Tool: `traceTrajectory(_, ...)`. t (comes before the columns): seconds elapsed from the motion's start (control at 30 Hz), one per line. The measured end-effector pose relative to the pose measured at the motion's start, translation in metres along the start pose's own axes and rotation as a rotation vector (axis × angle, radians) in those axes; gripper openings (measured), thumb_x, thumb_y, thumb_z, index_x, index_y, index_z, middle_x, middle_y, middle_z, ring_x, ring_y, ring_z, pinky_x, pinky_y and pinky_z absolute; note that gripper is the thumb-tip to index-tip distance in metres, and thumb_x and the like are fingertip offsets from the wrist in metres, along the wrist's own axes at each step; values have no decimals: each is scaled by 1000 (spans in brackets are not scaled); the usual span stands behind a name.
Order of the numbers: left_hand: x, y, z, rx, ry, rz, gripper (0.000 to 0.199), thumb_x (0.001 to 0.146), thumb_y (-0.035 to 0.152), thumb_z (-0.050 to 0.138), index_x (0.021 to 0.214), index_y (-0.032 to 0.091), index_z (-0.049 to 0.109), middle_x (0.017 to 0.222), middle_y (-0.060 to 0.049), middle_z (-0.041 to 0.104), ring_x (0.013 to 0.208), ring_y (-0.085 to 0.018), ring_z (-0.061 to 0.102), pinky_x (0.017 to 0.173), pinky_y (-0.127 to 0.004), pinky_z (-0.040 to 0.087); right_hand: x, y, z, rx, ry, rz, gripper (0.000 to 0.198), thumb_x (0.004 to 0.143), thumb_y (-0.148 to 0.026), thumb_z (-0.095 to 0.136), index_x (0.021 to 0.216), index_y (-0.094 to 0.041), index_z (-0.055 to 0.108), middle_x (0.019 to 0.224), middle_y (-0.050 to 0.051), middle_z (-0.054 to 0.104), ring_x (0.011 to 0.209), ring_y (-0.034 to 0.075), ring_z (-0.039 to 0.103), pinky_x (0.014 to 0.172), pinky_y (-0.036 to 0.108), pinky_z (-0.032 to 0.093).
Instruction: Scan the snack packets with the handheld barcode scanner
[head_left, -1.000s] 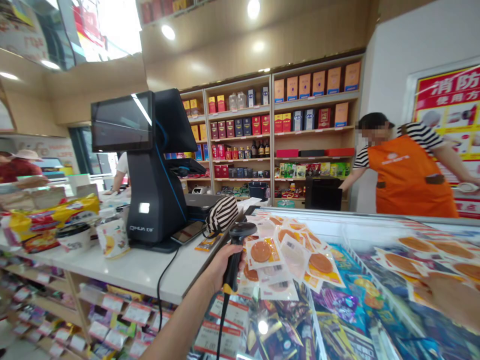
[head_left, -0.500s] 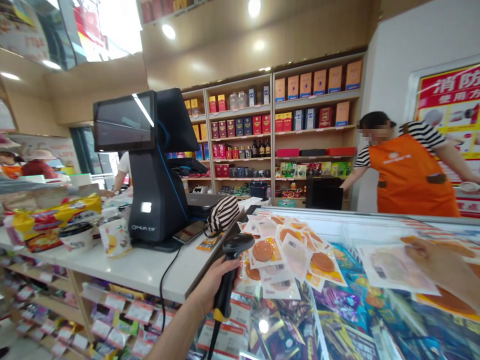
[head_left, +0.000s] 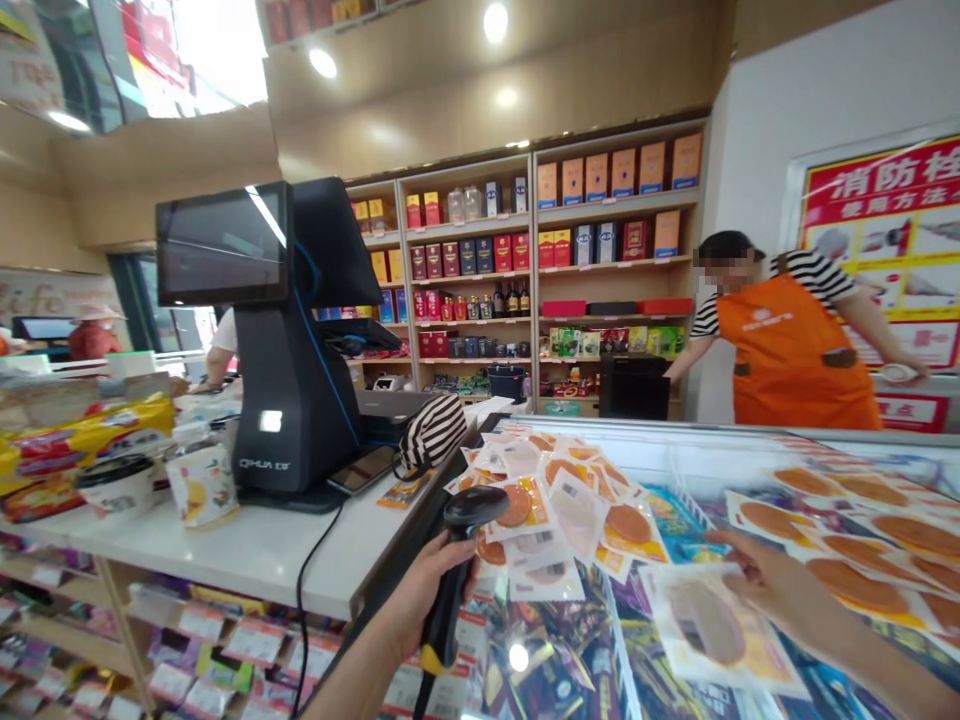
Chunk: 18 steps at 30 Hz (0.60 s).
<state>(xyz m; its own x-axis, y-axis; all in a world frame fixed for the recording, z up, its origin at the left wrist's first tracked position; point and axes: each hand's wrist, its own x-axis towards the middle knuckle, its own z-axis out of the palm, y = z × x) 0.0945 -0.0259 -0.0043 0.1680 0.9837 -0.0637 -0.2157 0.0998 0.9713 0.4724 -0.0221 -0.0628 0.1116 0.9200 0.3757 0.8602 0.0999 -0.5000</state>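
Observation:
My left hand [head_left: 420,595] is wrapped round the handle of a black and yellow barcode scanner [head_left: 444,615], its head pointing toward the packets. Between the fingers of my right hand [head_left: 769,580] is a clear-and-white flat snack packet [head_left: 709,625], held by its upper right edge with the pale side up. A loose pile of similar packets [head_left: 574,515], several showing round orange-brown discs, lies ahead of the scanner. More of these packets [head_left: 855,555] are spread out beyond my right hand. They rest on the glass top of a chest freezer [head_left: 517,630].
On the white counter [head_left: 292,560] at left stand a black checkout terminal [head_left: 292,400], a lidded cup [head_left: 112,485] and a patterned carton [head_left: 202,485]. A striped cap-like item [head_left: 433,430] lies beside it. Behind the freezer, a person in an orange apron [head_left: 799,350] leans forward.
My right hand has moved left and nearer with a packet, away from the packets on the right, which now show. My left hand keeps the scanner. The view has shifted slightly to the right.

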Motion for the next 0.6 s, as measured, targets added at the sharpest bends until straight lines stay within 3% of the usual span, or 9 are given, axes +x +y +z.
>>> traceTrajectory(0.17,0,-3,3,30,-29,-16,13,65,27,51,66,15,46,52,3,50,41,-6,43,42,-18,32,3,6,-18,-53,-244,-21,42,60,-41,44,90,-18,61,93,9,61,84,25,55,71,33,42)
traceTrajectory(0.3,0,-5,7,41,-5,-42,14,65,26,52,72,15,48,52,3,49,41,-6,43,40,-18,31,-5,-5,-13,-142,-327,-22,58,44,-37,60,98,-17,57,106,11,55,99,28,47,83,36,35)
traceTrajectory(0.47,-1,-5,5,44,-39,-73,17,64,29,54,72,15,48,53,3,51,43,-7,46,43,-18,34,-8,-37,-16,101,-535,59,22,45,-29,59,65,-20,60,69,2,63,66,22,56,57,29,42)
traceTrajectory(0.6,-8,1,3,58,-76,-44,16,66,30,52,66,15,45,53,3,52,41,-7,45,43,-18,32,9,-50,-10,510,-386,75,22,59,-38,50,68,-18,55,66,1,61,63,19,56,53,26,41)
